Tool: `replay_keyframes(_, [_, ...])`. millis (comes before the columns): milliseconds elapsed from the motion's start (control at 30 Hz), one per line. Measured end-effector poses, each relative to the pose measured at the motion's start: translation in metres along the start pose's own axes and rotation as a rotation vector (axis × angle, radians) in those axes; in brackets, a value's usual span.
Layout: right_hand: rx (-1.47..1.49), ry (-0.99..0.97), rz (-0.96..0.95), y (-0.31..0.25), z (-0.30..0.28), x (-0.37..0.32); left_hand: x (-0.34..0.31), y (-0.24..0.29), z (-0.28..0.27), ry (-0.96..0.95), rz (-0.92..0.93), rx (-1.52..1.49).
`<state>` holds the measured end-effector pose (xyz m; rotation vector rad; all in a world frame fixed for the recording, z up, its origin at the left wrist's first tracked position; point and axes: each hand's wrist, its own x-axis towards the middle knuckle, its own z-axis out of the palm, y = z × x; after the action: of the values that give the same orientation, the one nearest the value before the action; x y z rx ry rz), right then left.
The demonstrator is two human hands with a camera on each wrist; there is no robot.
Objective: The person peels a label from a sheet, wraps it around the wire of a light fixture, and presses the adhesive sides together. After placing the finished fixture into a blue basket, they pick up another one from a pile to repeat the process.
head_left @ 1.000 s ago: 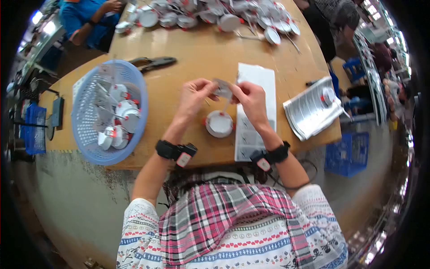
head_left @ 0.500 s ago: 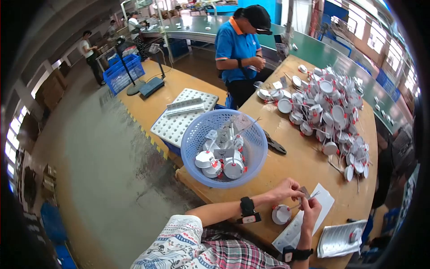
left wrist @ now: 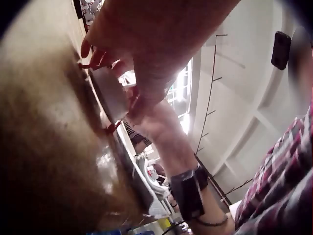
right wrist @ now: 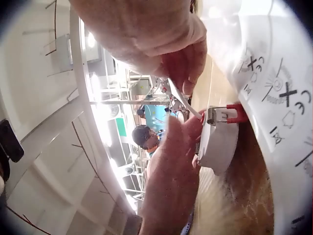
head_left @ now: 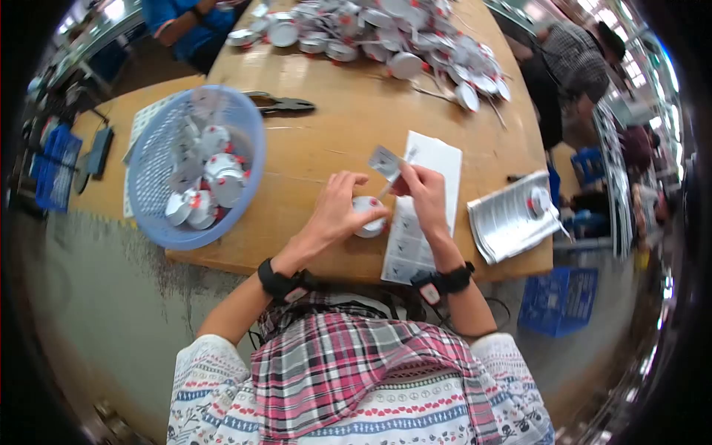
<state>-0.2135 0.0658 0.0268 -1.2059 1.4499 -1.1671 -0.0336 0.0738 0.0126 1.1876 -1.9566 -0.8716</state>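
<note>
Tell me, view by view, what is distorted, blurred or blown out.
Head view: fisheye bends the table edge, black vignette around, the left hand on the round fitting reads sharp. Left wrist view: near tabletop a brown blur, windows blown out. Right wrist view: the right hand pinching a lead is soft, window glare at left, the fitting's red clip crisp.

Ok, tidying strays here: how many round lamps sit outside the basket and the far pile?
2: one round lamp held by the left hand, a second lamp on the leaflet stack at the right edge. Others could be hidden.
</note>
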Motion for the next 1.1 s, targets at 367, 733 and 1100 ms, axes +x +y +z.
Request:
replay_keyframes(367, [0.012, -0.095, -0.002, 0.003, -0.004, 0.003, -0.008, 0.003, 0.018, -0.039, 0.115, 0.150])
replay_keyframes(733, [0.096, -0.124, 0.040, -0.005, 0.000, 0.002, 0.021, 0.006, 0.006, 0.075, -0.379, -0.714])
replay_keyframes(1100, [0.069, -0.047, 0.010, -0.001, 0.002, -0.002, 0.039, -0.016, -0.010, -0.187, -0.438, -0.829])
